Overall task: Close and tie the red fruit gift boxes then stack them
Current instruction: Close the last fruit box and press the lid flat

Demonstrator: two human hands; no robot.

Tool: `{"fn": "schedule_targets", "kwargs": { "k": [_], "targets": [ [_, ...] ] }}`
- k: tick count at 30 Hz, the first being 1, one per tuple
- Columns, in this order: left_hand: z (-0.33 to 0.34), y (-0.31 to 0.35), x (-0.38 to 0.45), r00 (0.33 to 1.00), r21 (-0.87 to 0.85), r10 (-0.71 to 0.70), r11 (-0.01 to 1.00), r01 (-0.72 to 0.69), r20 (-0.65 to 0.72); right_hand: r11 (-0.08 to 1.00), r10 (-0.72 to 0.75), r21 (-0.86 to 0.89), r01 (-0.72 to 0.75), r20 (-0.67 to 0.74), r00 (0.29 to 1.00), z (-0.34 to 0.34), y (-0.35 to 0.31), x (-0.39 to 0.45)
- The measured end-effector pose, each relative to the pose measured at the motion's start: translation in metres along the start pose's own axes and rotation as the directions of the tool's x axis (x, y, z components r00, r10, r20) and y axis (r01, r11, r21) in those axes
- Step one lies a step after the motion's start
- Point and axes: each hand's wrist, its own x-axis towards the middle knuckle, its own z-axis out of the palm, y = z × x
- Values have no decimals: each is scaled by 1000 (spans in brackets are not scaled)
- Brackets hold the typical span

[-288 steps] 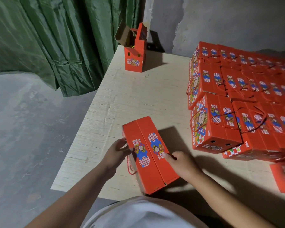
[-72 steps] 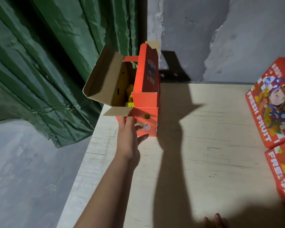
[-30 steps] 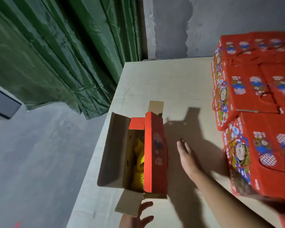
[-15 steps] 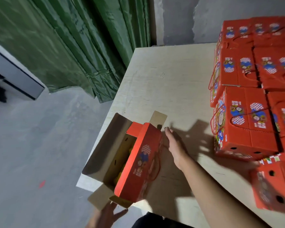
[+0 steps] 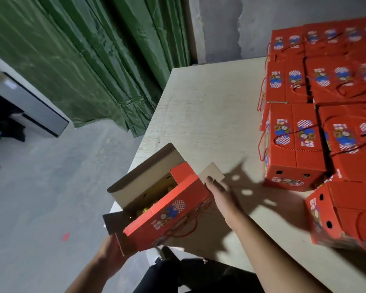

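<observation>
Open box (image 5: 169, 210): red, tilted, at the near left corner of the table (image 5: 209, 115), partly past the edge; top not closed.
Flaps: one wide brown flap (image 5: 148, 166) standing up on the left side; one small brown flap (image 5: 212, 175) at the far end; another small flap (image 5: 114, 220) at the near end, hanging out toward the body.
Inside: something yellow (image 5: 144, 210) seen in the gap, too dark to name.
Cord (image 5: 186, 227): thin red handle cord hanging loose on the printed side of the open box.
Left hand (image 5: 110, 252): under the near end of the open box, supporting it from below; fingers hidden behind the cardboard, so cannot tell if curled or straight.
Right hand (image 5: 222, 197): fingers straight and together, flat against the right side of the open box, fingertips near the far small flap; not gripping.
Stack (image 5: 317, 98): many closed red boxes on the right part of the table, in rows and layers, red cords lying over the tops; well apart from the open box.
Single box (image 5: 344, 216): closed, red, at the near right, beside the stack, round holes in its end face.
Curtain (image 5: 82, 60): green, hanging behind the left side of the table.
Floor (image 5: 40, 197): grey concrete, left of the table.
Wall (image 5: 262, 24): grey, behind the stack.
</observation>
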Motion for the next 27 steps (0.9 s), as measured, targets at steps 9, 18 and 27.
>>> {"fn": "schedule_targets", "kwargs": {
  "k": [9, 18, 27],
  "targets": [
    [24, 66, 41, 969, 408, 236, 879, -247, 77, 996, 15, -87, -29, -148, 989, -42, 31, -35],
    [55, 103, 90, 996, -33, 84, 996, -83, 15, 958, 66, 283, -47, -58, 996, -76, 54, -40],
    [42, 91, 79, 981, -71, 105, 993, -95, 165, 975, -1, 222, -10, 51, 999, -82, 53, -50]
  ]
}}
